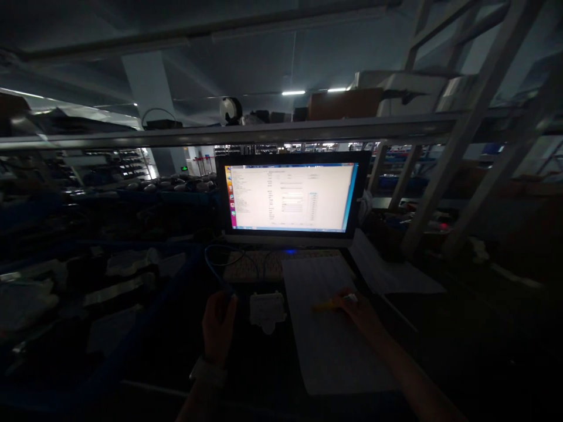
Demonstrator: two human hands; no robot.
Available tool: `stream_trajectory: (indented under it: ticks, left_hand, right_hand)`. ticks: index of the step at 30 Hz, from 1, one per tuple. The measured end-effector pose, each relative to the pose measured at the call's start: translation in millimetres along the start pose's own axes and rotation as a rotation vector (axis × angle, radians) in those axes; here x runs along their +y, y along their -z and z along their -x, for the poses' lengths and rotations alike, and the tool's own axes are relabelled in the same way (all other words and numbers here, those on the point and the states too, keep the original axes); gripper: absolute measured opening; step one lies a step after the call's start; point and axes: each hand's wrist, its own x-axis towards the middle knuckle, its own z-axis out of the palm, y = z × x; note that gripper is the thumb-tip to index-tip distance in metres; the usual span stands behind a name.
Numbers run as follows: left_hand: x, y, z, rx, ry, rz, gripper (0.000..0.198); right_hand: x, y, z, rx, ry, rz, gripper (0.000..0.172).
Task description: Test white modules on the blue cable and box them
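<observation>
My left hand is closed beside the keyboard's near left corner, its fingertips pinching the end of a blue cable that loops up toward the monitor. Just right of it lies a small pale plastic housing on the dark worktop. Over a large white sheet of paper, my right hand grips a slim yellow object that points left; the dark picture does not show what kind it is. Something small and pale shows at the right fingers.
A lit monitor stands behind a keyboard. At left, a blue bin holds several pale parts. More paper lies at right, near a metal frame. Above runs a shelf bearing boxes.
</observation>
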Motion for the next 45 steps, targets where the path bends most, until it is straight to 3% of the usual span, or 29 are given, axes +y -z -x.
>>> stream_trajectory:
  ticks: [14, 21, 27, 31, 34, 40, 45]
  left_hand:
    - [0, 0.8, 0, -0.007, -0.005, -0.014, 0.043]
    - [1, 0.2, -2, 0.005, -0.012, -0.057, 0.038]
    - [3, -2.4, -1, 0.009, 0.002, -0.021, 0.035]
    - [2, -3.0, -2, 0.012, 0.01, -0.019, 0.036]
    - [2, -2.3, -2, 0.014, -0.004, -0.049, 0.036]
    - [2, -2.1, -2, 0.011, 0.022, -0.041, 0.037]
    - [4, -3.6, -1, 0.012, 0.029, 0.029, 0.035]
  right_hand:
    - [-9, -1, 5, -0.029, 0.003, 0.043, 0.034]
    - [-9, 5, 5, 0.08, -0.052, -0.213, 0.037]
    - [-6, 7, 4, 0.12, -0.061, -0.265, 0.035]
    - [-23, -4, 7, -0.025, -0.119, -0.293, 0.042]
    - [-35, -23, 6, -0.121, -0.065, -0.181, 0.039]
    - [-31, -58, 3, -0.037, 0.029, 0.044, 0.025]
    - [-22, -64, 8, -0.001, 0.066, 0.126, 0.024]
